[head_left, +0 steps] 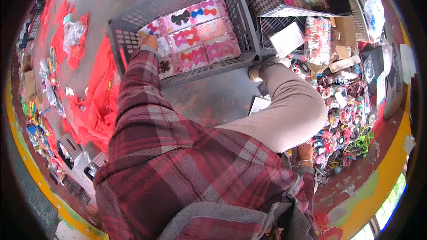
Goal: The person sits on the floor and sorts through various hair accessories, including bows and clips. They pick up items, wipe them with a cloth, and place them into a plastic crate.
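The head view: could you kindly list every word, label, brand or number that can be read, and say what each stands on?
Readable text: none.
Bow packs in the grey crate: any print is too small to read.
White card beside the bent leg: any marks are too small and blurred.

1 head-worn fisheye view, looking steeply down, at close range

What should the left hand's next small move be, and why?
Probably settle the bow pack beside the left hand flat: the hand is already at it, inside the crate at the left end, and the other bow packs lie in rows. Whether the fingers grip it, I can't tell.
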`<act>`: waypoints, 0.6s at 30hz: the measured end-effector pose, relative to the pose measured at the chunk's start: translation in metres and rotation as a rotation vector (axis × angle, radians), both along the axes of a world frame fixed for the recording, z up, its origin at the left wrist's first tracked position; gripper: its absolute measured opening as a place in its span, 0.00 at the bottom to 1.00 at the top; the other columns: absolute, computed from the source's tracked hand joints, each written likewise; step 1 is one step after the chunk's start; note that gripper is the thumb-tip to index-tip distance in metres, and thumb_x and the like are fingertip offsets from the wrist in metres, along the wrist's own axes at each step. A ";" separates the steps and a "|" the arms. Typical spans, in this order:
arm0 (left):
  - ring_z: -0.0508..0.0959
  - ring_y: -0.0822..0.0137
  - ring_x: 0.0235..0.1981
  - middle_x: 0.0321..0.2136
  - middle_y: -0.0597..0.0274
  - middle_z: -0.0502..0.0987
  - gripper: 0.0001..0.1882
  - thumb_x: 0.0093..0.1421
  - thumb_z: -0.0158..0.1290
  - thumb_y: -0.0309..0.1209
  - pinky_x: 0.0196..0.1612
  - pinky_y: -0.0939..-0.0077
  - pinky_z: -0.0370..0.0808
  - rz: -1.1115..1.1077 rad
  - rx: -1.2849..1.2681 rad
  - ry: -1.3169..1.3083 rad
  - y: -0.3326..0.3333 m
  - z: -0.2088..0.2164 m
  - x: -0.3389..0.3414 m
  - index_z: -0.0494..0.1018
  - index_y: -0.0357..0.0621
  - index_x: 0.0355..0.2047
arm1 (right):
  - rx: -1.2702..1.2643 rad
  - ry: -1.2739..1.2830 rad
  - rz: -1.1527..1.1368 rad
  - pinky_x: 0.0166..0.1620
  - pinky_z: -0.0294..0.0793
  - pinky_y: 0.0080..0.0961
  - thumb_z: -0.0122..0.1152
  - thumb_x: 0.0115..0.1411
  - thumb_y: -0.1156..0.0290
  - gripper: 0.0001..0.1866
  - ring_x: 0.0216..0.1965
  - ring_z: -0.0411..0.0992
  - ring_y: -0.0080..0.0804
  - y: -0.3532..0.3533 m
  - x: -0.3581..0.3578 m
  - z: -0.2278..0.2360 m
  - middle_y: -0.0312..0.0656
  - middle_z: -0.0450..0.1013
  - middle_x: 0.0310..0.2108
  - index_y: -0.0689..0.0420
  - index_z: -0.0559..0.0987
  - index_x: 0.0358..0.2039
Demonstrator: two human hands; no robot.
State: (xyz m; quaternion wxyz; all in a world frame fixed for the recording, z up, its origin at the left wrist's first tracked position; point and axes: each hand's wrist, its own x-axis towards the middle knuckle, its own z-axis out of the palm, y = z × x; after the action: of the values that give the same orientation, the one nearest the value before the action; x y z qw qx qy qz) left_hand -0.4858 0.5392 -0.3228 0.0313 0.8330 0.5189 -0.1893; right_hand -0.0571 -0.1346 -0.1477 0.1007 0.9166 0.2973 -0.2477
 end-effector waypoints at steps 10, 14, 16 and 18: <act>0.76 0.51 0.35 0.33 0.52 0.76 0.12 0.51 0.46 0.27 0.36 0.60 0.74 -0.375 -0.136 0.017 -0.078 0.089 0.013 0.72 0.44 0.37 | -0.078 -0.071 0.447 0.20 0.70 0.32 0.46 0.55 0.68 0.06 0.18 0.72 0.35 -0.053 -0.020 -0.043 0.38 0.70 0.14 0.47 0.73 0.31; 0.76 0.50 0.37 0.35 0.49 0.76 0.14 0.47 0.53 0.28 0.39 0.60 0.73 -0.395 -0.346 0.189 -0.090 0.060 0.011 0.73 0.41 0.36 | -0.052 -0.127 0.572 0.19 0.70 0.33 0.46 0.56 0.67 0.07 0.18 0.72 0.36 -0.053 -0.027 -0.031 0.39 0.71 0.15 0.46 0.74 0.31; 0.76 0.51 0.37 0.35 0.48 0.75 0.16 0.46 0.55 0.31 0.40 0.59 0.73 -0.563 -0.480 0.365 -0.084 0.033 -0.002 0.73 0.41 0.36 | -0.015 -0.119 0.482 0.19 0.70 0.33 0.46 0.56 0.67 0.07 0.18 0.72 0.36 -0.070 -0.013 -0.039 0.39 0.71 0.15 0.46 0.74 0.32; 0.76 0.51 0.36 0.34 0.48 0.75 0.15 0.47 0.54 0.32 0.40 0.59 0.73 -0.464 -0.510 0.346 -0.083 0.029 0.005 0.73 0.41 0.36 | -0.029 -0.078 0.455 0.20 0.70 0.34 0.46 0.56 0.68 0.07 0.19 0.73 0.36 -0.071 -0.020 -0.044 0.38 0.72 0.16 0.46 0.74 0.32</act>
State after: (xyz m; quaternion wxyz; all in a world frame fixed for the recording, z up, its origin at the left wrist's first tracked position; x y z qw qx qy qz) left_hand -0.4808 0.4564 -0.2936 0.1060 0.8496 0.2505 -0.4520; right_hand -0.0771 -0.2055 -0.1920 0.1787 0.8332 0.4886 -0.1874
